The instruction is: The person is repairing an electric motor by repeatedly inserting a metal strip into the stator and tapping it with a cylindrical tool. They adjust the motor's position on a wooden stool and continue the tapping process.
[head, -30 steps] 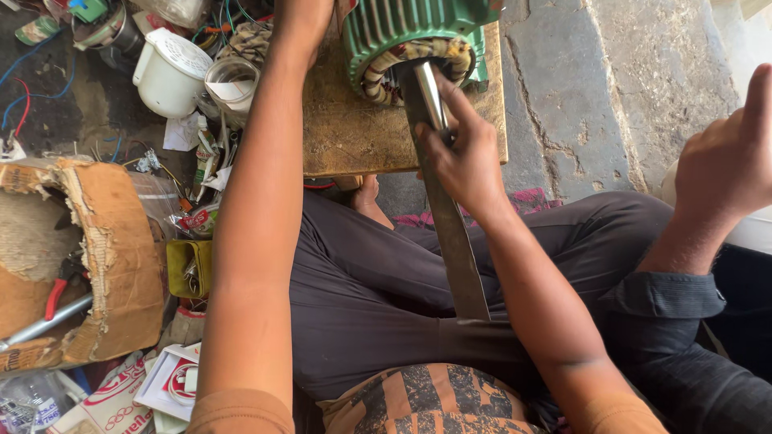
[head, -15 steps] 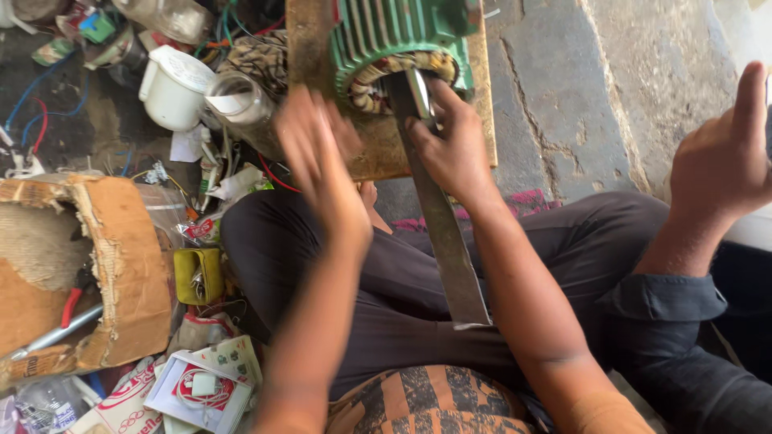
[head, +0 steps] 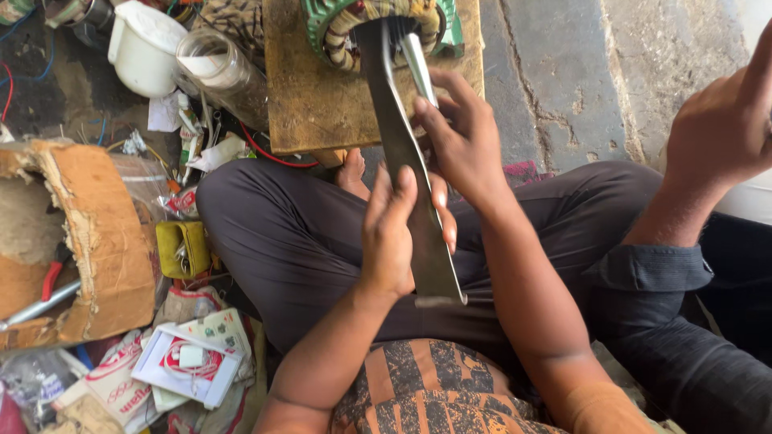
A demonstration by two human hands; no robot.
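A green motor stator [head: 322,20] with copper windings rests on a wooden board [head: 314,96] in front of my crossed legs. A long flat dark metal bar [head: 394,120] runs from the stator's bore down to my lap. My left hand [head: 390,237] lies along the bar's lower half, fingers stretched up it and the thumb showing on its far side. My right hand [head: 458,141] sits just below the stator, fingers pinched on a thin shiny metal rod [head: 416,60] that runs beside the bar into the bore.
Another person's hand [head: 724,128] and dark sleeve are at the right. Left of the board stand a white plastic jug [head: 145,52] and a clear jar [head: 213,68]. A torn cardboard box [head: 80,233], a yellow pouch [head: 183,249], wires and paper packets litter the floor.
My left hand came back from the stator and now rests on the bar's lower half. My right hand shifted slightly on the rod near the bore. The view moved closer.
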